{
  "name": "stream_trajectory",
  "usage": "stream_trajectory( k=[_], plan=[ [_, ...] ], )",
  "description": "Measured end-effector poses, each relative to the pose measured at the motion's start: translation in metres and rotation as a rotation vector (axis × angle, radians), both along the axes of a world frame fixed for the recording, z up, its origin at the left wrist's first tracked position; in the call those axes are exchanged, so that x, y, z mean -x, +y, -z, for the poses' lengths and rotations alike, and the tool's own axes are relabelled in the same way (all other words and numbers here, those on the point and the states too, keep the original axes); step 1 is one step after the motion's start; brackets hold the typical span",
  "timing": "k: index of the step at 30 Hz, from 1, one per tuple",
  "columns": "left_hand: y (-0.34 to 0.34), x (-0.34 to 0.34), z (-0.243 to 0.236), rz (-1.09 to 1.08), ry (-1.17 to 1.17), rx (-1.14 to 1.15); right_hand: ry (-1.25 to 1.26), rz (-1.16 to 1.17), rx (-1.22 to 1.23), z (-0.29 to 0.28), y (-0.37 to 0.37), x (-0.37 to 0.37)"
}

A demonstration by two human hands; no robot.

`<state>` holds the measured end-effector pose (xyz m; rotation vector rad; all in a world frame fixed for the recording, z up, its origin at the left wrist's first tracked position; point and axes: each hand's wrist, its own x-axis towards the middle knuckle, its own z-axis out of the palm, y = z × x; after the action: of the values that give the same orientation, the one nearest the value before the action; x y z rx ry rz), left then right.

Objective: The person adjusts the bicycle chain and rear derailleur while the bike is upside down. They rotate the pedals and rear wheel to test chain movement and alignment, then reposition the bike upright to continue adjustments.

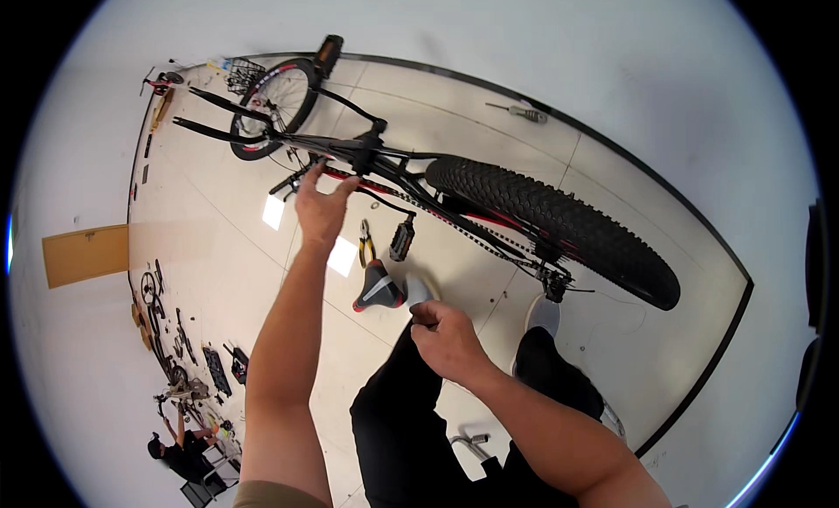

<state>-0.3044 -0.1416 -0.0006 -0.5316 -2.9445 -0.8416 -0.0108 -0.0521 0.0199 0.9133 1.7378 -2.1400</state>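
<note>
A black bicycle frame [402, 171] stretches across in front of me, its bare fork [218, 119] to the left and its knobbly rear tyre [559, 215] to the right. My left hand [322, 209] reaches to the frame beside the crank area, thumb and forefinger apart; whether its fingertips touch the frame is hard to tell. Over my left knee, my right hand [447, 340] is closed with its fingertips pinched together, and anything between them is too small to name. Between the hands, a black and grey saddle [379, 288] lies on the floor near a pedal [402, 239].
Yellow-handled pliers [368, 250] lie by the saddle. A screwdriver [524, 113] rests along the wall. A loose wheel [281, 106] stands behind the fork, with handlebars [293, 184] below. At the far left, another person [183, 455] sits among scattered bicycle parts. A brown door [86, 256] is beyond.
</note>
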Motion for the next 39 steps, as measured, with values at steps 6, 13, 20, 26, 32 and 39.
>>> stream_trajectory(
  k=[6,13,20,26,32,39],
  plan=[
    [0.001,-0.009,-0.005,0.103,0.096,-0.018,-0.134,0.014,-0.083,0.022,0.020,-0.003],
    [0.006,-0.011,0.003,0.164,0.142,-0.019,-0.232,-0.080,-0.131,0.064,-0.014,-0.013],
    [0.009,-0.006,-0.003,0.105,0.070,-0.170,-0.283,-0.042,-0.197,0.101,-0.061,-0.045],
    [0.002,0.001,-0.005,0.086,-0.063,-0.234,-0.394,0.167,-0.019,0.009,-0.043,0.020],
    [-0.013,0.019,-0.023,0.176,-0.228,-0.317,-0.097,0.243,-0.369,-0.049,-0.002,0.141],
    [-0.016,0.028,-0.039,0.212,-0.306,-0.295,0.114,0.025,-0.867,-0.025,0.018,0.258]
  ],
)
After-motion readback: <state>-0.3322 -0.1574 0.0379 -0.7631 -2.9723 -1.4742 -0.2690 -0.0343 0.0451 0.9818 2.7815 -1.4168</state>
